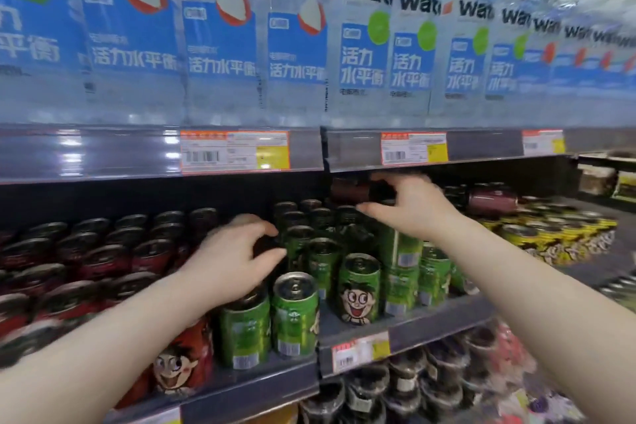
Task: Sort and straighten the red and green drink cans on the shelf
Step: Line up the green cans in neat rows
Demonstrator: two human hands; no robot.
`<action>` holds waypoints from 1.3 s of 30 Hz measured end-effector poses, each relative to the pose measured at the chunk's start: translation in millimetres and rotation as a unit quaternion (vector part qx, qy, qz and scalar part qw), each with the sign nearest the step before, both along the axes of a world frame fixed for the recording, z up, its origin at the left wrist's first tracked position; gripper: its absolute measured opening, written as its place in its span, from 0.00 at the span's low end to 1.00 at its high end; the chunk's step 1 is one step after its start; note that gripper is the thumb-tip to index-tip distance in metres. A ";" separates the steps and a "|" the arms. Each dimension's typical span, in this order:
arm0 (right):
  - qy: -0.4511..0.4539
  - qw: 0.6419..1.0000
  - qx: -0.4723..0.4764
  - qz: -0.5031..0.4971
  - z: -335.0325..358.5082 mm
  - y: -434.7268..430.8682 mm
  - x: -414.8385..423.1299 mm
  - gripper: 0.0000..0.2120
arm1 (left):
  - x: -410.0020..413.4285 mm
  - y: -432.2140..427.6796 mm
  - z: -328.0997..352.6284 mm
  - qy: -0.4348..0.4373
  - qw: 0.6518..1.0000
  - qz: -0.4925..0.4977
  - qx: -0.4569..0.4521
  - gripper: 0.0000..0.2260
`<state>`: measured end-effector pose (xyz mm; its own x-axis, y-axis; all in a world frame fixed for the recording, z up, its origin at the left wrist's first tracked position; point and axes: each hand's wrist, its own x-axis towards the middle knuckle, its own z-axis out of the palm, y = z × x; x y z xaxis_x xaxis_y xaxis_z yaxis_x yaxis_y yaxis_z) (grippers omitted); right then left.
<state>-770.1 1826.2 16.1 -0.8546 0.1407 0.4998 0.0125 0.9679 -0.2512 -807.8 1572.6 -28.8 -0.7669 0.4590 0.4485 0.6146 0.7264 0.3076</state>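
Observation:
Red cans [86,262] fill the left of the middle shelf [395,323], and green cans [296,313] stand in rows in its middle. My right hand [409,203] grips a dark red can [351,191] lying sideways, lifted just under the upper shelf above the green rows. My left hand [237,258] hovers over the green cans with fingers curled around the top of a can [272,244] that is mostly hidden by the hand. One red can with a cartoon face [186,358] stands at the shelf front beside the green ones.
Water bottles [220,38] line the upper shelf, with price tags [234,151] on its rail. Another red can [492,201] lies on top of yellow cans [557,231] at the right. Dark and pink packs [447,375] fill the shelf below.

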 end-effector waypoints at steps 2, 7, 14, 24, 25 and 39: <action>-0.059 0.996 -0.062 -0.005 -6.3 21.9 5.0 0.36 | 2.4 29.6 -1.4 -0.001 1.000 -0.026 -0.007 0.30; -0.105 0.979 -0.169 0.039 -33.4 49.1 6.2 0.41 | 1.4 87.7 -11.4 -0.043 0.996 -0.041 -0.065 0.22; -0.039 0.962 -0.251 0.100 -38.7 69.4 2.6 0.42 | 5.0 124.2 -25.1 -0.116 0.980 0.025 -0.160 0.35; 0.019 0.964 -0.260 0.044 -18.2 107.9 21.0 0.41 | 6.0 147.0 -26.8 -0.148 0.960 0.104 -0.215 0.37; 0.019 0.965 -0.257 0.043 -19.2 109.4 22.6 0.41 | 4.7 146.6 -25.2 -0.148 0.960 0.097 -0.218 0.36; 0.021 0.976 -0.217 -0.002 -18.9 109.4 37.5 0.41 | 2.6 135.4 -27.8 -0.100 0.989 0.012 -0.108 0.41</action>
